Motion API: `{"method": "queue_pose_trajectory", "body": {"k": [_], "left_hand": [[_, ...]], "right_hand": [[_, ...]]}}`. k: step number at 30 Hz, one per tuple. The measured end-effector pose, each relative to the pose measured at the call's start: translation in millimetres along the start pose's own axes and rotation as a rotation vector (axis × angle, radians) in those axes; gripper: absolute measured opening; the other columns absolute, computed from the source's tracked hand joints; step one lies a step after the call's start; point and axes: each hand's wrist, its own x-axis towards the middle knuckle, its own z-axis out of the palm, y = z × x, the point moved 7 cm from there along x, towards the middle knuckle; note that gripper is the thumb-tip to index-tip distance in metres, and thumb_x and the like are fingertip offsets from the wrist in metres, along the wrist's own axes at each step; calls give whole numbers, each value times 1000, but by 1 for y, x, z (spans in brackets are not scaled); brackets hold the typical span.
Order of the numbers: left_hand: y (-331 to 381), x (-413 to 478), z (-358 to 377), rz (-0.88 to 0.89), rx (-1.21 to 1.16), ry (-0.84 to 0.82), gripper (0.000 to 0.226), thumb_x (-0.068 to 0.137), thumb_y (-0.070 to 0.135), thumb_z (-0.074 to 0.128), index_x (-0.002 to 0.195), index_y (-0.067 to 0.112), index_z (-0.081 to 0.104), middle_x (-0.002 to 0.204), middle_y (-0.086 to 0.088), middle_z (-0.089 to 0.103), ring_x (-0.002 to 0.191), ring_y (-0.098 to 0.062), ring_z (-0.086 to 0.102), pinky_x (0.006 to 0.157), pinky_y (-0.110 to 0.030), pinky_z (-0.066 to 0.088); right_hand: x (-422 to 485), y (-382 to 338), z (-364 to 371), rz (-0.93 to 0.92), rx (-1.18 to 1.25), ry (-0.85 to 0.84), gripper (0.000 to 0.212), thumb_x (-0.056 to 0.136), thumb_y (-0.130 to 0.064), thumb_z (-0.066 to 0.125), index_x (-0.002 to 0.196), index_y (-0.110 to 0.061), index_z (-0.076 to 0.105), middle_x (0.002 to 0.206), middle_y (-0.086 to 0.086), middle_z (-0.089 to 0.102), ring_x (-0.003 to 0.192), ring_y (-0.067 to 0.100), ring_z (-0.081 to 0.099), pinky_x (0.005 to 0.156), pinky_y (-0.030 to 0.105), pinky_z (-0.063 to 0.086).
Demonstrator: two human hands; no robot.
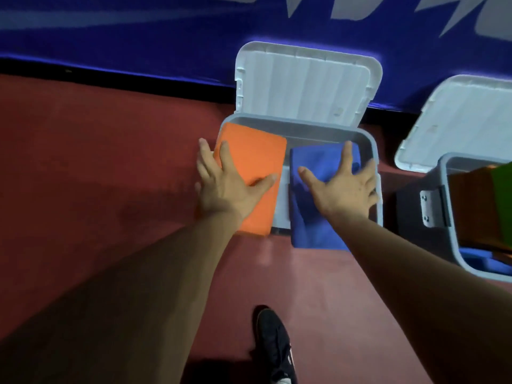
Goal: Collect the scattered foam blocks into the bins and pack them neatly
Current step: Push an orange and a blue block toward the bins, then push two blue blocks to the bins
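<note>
Lying side by side over the open grey bin (pixel 304 126), the orange foam block (pixel 255 162) overhangs its left rim and the blue foam block (pixel 313 217) its near rim. The left hand (pixel 230 184) presses flat on the orange one, fingers spread and straight; the right hand (pixel 343 187) lies the same way on the blue one, neither hand clenched. The bin's white lid (pixel 304 81) stands up against a blue wall banner (pixel 138 37). A second bin (pixel 448 206) at the right holds a green block (pixel 502 195) among others. A black shoe (pixel 273 336) stands on the red floor (pixel 97 162).
</note>
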Motion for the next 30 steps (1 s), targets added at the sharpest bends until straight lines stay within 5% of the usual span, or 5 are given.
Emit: {"method": "queue_pose_trajectory", "body": {"k": [4, 8, 17, 25, 30], "left_hand": [[8, 10, 15, 30, -92, 12, 84, 89, 64, 59, 154, 18, 30, 165, -7, 14, 148, -31, 26, 112, -46, 34], [-9, 1, 28, 35, -26, -28, 68, 94, 60, 53, 147, 19, 42, 152, -3, 37, 135, -29, 42, 105, -41, 37], [-126, -31, 5, -193, -143, 165, 72, 87, 66, 41, 134, 14, 59, 130, -9, 59, 113, -36, 59, 94, -44, 46], [-321, -158, -5, -604, -164, 132, 66, 96, 60, 43, 149, 20, 41, 151, -7, 41, 135, -31, 42, 107, -40, 33], [-452, -304, -30, -815, -164, 251, 78, 87, 68, 24, 144, 21, 47, 144, -6, 51, 129, -31, 49, 103, -43, 38]], "right_hand": [[11, -27, 14, -229, -104, -42, 90, 93, -64, 53, 161, -39, 1, 166, 23, -4, 154, 38, 0, 119, 60, 12], [8, -28, 40, -268, -131, -113, 83, 95, -58, 51, 160, -38, 2, 166, 22, -1, 153, 38, 1, 118, 61, 14], [-41, -87, 109, -451, -328, -267, 83, 95, -57, 52, 161, -37, 5, 167, 18, 5, 154, 36, 4, 119, 60, 16], [-225, -175, 225, -892, -495, -426, 83, 94, -56, 52, 160, -41, 5, 167, 18, 7, 154, 36, 4, 119, 59, 13], [-406, -190, 307, -1186, -651, -512, 81, 95, -56, 51, 160, -41, 4, 167, 19, 6, 154, 38, 6, 118, 59, 17]]}}
